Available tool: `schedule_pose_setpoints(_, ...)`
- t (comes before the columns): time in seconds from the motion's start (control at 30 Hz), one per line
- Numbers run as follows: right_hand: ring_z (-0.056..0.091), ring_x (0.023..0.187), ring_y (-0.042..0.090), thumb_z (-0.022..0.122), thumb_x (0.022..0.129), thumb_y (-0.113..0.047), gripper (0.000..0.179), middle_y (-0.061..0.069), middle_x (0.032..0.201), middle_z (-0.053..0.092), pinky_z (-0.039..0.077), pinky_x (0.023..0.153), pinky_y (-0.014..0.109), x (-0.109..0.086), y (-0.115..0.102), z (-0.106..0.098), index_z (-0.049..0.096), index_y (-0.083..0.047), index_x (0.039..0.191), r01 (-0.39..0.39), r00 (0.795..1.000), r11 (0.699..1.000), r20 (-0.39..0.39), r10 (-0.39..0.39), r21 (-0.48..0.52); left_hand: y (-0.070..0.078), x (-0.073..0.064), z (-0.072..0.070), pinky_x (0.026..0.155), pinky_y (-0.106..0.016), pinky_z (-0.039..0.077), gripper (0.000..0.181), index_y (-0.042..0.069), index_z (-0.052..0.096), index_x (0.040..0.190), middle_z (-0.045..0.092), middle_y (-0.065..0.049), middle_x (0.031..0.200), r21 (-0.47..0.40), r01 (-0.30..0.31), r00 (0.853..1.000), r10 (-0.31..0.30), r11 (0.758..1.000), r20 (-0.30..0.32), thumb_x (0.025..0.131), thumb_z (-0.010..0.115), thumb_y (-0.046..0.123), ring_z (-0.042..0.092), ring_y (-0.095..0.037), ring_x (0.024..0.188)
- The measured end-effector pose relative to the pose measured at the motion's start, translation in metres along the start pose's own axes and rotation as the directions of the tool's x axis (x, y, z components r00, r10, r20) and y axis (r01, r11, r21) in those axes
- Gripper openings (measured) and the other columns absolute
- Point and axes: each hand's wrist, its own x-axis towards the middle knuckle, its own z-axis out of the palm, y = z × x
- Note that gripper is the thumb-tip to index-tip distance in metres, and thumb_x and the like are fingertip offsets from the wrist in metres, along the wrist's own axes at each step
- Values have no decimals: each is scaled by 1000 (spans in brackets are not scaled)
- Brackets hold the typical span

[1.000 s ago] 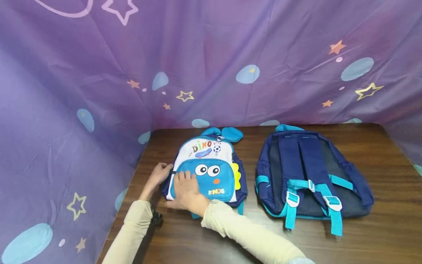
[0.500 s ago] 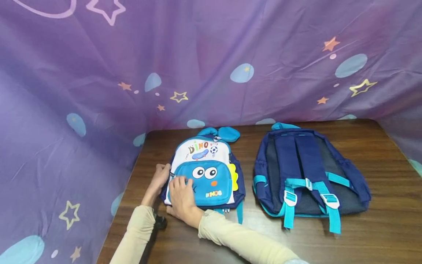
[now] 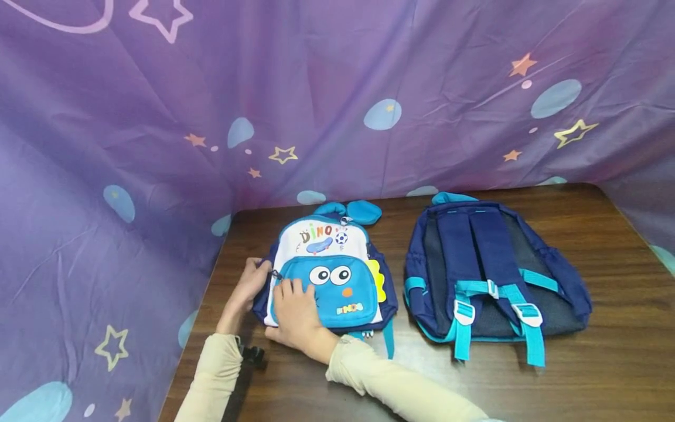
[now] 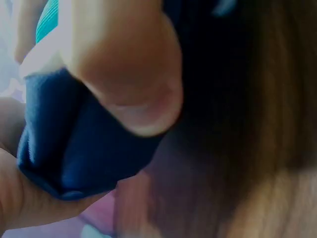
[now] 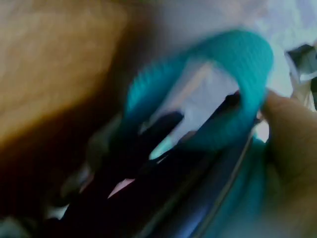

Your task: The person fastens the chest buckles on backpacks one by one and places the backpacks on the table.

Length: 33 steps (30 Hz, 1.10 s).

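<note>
A small child's backpack [image 3: 329, 255] lies on its back, its white and blue front printed with DINO and a cartoon face. At its left side, my left hand [image 3: 250, 285] grips the navy side panel. The left wrist view shows navy fabric [image 4: 99, 139] held between the thumb and fingers. My right hand [image 3: 296, 310] rests on the lower left of the blue front pocket, fingers spread over it and thumb by the bottom edge. A teal strap [image 5: 252, 64] loops across the blurred right wrist view.
To the right, a larger navy backpack [image 3: 485, 234] lies with its shoulder straps and white buckles facing up. Both bags are on a dark wooden table [image 3: 596, 375]. A purple curtain [image 3: 327, 88] with stars hangs behind and along the left.
My right hand has slid slightly down off the pocket's middle and its fingers have drawn closer in. My left hand stays at the bag's side. The head view has shifted a little.
</note>
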Motion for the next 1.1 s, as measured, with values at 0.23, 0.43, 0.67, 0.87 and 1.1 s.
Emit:
schedule_pose_setpoints(0.23,52,101,24,69,62,-77,97,8,114,57,46,77,40,1,16,-25,53,-6,126,6,988,984,-150,22,177,23,-11,-11,56,-21,52,41,-5,34,129,57,-5,93,-208,9,999,-2,978,35,93,46,12,60,-7,65)
schedule_pose_setpoints(0.43,54,107,22,63,77,-77,91,8,120,56,48,82,38,20,41,-61,51,-7,132,77,991,904,-128,-25,421,57,-10,-34,63,-21,56,46,-5,34,134,57,-3,96,-260,-40,998,50,965,31,94,47,13,63,-5,71)
schedule_pose_setpoints(0.67,53,100,16,54,91,-66,62,3,114,55,48,83,32,67,91,-135,53,-13,123,-40,991,671,114,-66,741,126,-10,-57,70,-17,53,58,-8,35,142,50,-15,122,28,-135,990,134,990,30,93,50,19,58,-11,89)
schedule_pose_setpoints(0.87,52,125,36,45,94,-68,88,20,149,38,53,95,43,108,124,-181,28,-2,149,-458,830,409,544,-121,789,175,-2,-42,79,-20,44,53,-8,37,135,43,-16,126,196,-225,973,211,954,90,93,52,21,47,-23,105)
schedule_pose_setpoints(1.1,43,134,47,46,94,-64,87,19,163,18,60,81,48,121,153,-188,15,-17,160,-711,681,152,726,-94,686,184,0,-3,71,-15,48,28,6,52,110,52,-2,105,-110,-178,966,195,978,172,105,44,32,55,-8,86)
